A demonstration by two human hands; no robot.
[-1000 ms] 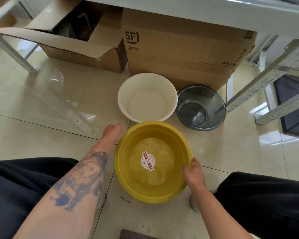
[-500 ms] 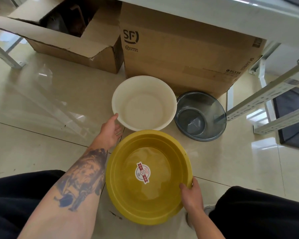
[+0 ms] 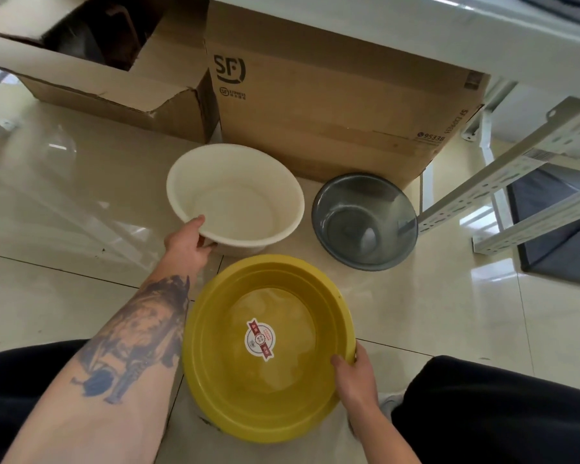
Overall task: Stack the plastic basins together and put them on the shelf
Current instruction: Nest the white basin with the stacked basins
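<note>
Hands grip white basin (image 3: 245, 202) and yellow basin (image 3: 235, 393).

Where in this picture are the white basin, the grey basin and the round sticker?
white basin (image 3: 245, 209): head view, on its inner floor.
grey basin (image 3: 345, 226): head view, on its inner floor.
round sticker (image 3: 260, 339): head view, on its middle, inside the yellow basin (image 3: 215, 380).

Left hand (image 3: 189, 242) grips the white basin (image 3: 235, 199) rim; right hand (image 3: 357, 376) holds the yellow basin (image 3: 268, 349) rim
</note>
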